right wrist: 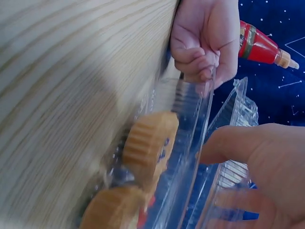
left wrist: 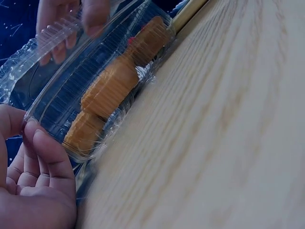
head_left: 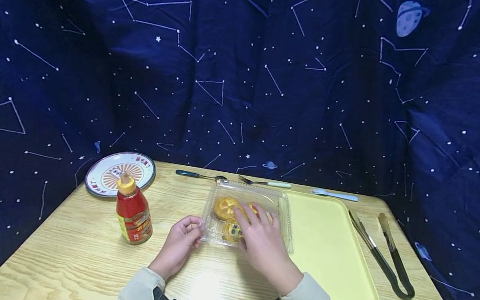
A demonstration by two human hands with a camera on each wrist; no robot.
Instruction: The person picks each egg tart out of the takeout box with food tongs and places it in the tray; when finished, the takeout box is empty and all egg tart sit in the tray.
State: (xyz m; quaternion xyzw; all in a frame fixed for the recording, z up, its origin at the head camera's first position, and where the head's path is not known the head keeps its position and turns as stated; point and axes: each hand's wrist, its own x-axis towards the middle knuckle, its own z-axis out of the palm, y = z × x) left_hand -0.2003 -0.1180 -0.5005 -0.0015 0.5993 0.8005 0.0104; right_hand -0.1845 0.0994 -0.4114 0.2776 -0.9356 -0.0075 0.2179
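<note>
A clear plastic clamshell box [head_left: 212, 235] lies at the middle of the table, its lid [left wrist: 16, 78] tilted up in the left wrist view. Several small golden pastries sit inside: one with a lattice top [head_left: 224, 207], one dotted with dark berries [head_left: 233, 231], one with red topping partly hidden by fingers. My left hand [head_left: 177, 247] pinches the box's front left corner between thumb and fingers. Over the box's right half, my right hand [head_left: 264, 242] reaches with extended, spread fingers. Whether its fingertips touch a pastry or plastic, I cannot tell.
Left stand a red sauce bottle [head_left: 135, 214] and a patterned plate [head_left: 105, 167]. Behind the box lie a spoon [head_left: 199, 175], a fork [head_left: 263, 183] and a blue fork [head_left: 334, 194]. A yellow tray [head_left: 325, 253] adjoins the box; tongs [head_left: 385, 258] lie far right.
</note>
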